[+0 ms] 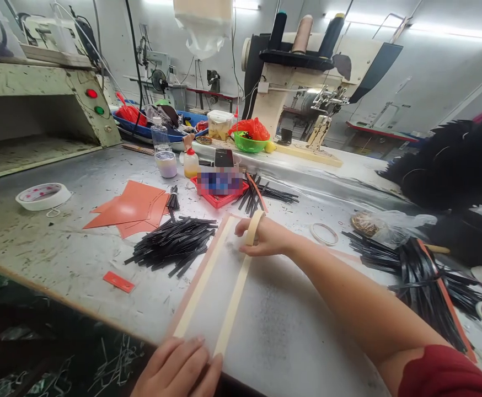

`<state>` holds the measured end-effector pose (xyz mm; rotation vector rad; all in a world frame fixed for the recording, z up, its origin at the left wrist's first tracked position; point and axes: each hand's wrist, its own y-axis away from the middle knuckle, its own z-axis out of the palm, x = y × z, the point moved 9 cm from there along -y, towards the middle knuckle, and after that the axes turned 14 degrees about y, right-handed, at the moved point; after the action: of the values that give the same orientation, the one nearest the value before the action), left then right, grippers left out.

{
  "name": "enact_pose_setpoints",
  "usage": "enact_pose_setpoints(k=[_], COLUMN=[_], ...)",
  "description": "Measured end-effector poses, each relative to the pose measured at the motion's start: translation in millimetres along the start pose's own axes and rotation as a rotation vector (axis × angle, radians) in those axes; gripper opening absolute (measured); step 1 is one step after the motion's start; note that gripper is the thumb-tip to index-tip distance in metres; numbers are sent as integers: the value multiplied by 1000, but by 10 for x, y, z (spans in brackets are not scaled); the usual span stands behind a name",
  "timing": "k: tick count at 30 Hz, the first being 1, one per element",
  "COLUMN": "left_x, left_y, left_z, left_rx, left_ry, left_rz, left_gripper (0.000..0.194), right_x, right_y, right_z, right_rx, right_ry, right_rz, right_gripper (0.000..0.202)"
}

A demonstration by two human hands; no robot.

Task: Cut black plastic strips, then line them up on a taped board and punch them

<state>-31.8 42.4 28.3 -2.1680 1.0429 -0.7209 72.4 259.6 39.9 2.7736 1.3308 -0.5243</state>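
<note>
My right hand (263, 236) grips a roll of masking tape (254, 227) near the far end of a pale translucent board (266, 309). From the roll a strip of tape (233, 311) runs along the board toward me. The near end of that strip lies under the fingertips of my left hand (183, 366), which rests at the board's front edge with its fingers stretched out. To the left, a second tape strip (202, 284) lies roughly alongside, next to an orange-brown border. Just left of the board sits a pile of short black strips (172, 242).
Orange sheets (131, 207), a white tape roll (43, 196) and a small red piece (119, 281) lie on the left. Behind stand a red basket (218, 198), bottles and a sewing machine (299, 71). Bundled black strips (421, 275) and a thin ring (323, 234) are at right.
</note>
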Motion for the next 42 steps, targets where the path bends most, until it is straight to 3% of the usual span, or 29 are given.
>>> enact_pose_setpoints(k=[1,3,8,17,22,29,34,37,40,42], left_x=[0,16,-98,-446,-520,-583,-635,-644,-637,-635], left_y=[-39,-150,-441,-698,-795,-861,-863,-847,-847,-850], left_z=[-15,20,237,598,619,583,618,634,602,574], left_rx=[39,7,-307,-433,-521,-556,-566,-553,-479,-426], left_ry=[6,38,149,45,112,252,305,304,322,337], left_rz=[13,58,36,158,109,-16,-50,-41,-9,14], left_gripper=[38,39,28,28,27,29,24,19,16,16], right_x=[0,1,5,21,168,642,735,730,723,685], right_y=[-3,-9,-7,-6,-48,-189,-249,-244,-228,-203], right_z=[18,57,100,90,21,-82,-73,-142,-308,-410], right_rx=[9,19,32,53,76,58,-132,-186,-87,4], right_ry=[-1,-6,-24,-119,-337,-734,-764,-680,-608,-601], right_rz=[-8,-20,-30,-15,34,131,129,146,161,151], right_gripper=[24,26,28,28,30,77,106,85,52,53])
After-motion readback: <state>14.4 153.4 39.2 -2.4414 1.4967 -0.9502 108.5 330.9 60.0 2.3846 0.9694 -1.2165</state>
